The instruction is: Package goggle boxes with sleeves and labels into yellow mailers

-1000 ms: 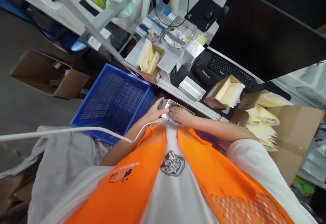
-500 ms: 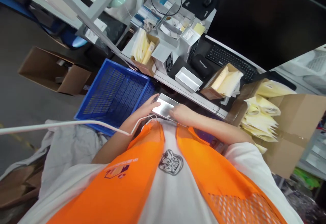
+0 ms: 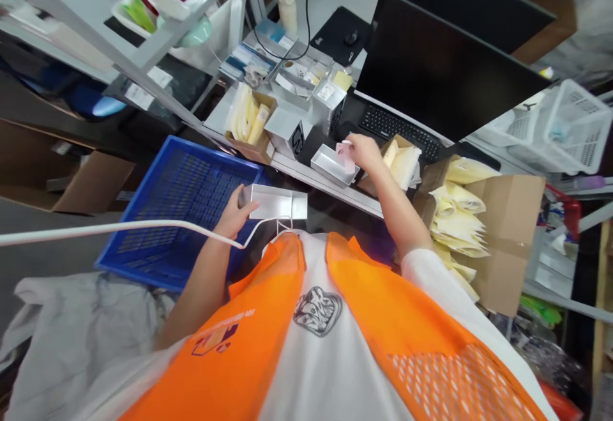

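My left hand [image 3: 233, 214] grips the left end of a flat silver box [image 3: 276, 204] held level in front of my chest, just right of the blue crate [image 3: 177, 204]. My right hand [image 3: 363, 149] is stretched forward over the desk edge, pinching a small pale pink slip [image 3: 345, 156] above an open silver tray [image 3: 329, 165]. A cardboard box of cream pouches [image 3: 401, 164] lies just right of that hand.
A black monitor [image 3: 445, 69] and keyboard [image 3: 397, 132] stand behind the tray. Silver boxes [image 3: 287, 132] and a carton of cream packets [image 3: 249, 124] crowd the desk's left. A big carton with yellow pouches [image 3: 460, 216] sits at right. A white cable [image 3: 119, 229] crosses my left arm.
My right hand left the silver box and reached forward to the open tray, now pinching a pink slip. The left hand alone keeps the box. The camera has tilted up.
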### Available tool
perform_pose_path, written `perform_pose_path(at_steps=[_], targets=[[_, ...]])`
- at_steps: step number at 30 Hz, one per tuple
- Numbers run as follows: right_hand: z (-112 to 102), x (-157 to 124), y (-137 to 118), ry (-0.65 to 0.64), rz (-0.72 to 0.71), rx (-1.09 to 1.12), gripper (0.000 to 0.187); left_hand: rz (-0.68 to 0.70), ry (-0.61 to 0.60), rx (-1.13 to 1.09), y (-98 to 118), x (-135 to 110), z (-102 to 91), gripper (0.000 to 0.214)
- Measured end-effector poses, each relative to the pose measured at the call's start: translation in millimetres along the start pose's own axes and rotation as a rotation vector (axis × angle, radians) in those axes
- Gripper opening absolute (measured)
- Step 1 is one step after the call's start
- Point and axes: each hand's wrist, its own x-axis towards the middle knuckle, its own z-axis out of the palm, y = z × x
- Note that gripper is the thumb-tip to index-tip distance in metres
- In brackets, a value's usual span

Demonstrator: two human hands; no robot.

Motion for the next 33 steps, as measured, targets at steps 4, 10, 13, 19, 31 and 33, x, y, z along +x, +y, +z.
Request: perform_pose_path(at_steps=[4, 10, 13, 19, 31, 33], targets=[[40, 61, -33, -0.187, -0.103, -0.050, 0.020, -0.072, 0.070, -0.032, -8, -10, -5.5, 0.097], [74, 85, -17, -0.144, -0.119, -0.030, 0.057, -0.199, 0.177, -0.219, -24, -28, -29.4, 0.091], [70, 91, 23, -0.043, 0.101, -0.045, 0.058, -0.275, 0.232, -0.298, -34, -22, -44.9, 0.084], [85, 109, 63, -0.226, 0.439, -0.048, 0.102, -0.268, 0.216, -0.344, -25, 20, -66.5, 0.072], [61, 107, 57, 0.055, 0.492, -0.032, 0.102, -0.218, -0.212, -0.168, 50, 105, -34.1, 0.098], [36, 89, 43, 0.148, 0.487, -0.037, 0.103, -0.196, -0.323, -0.163, 57, 118, -26.1, 0.101]])
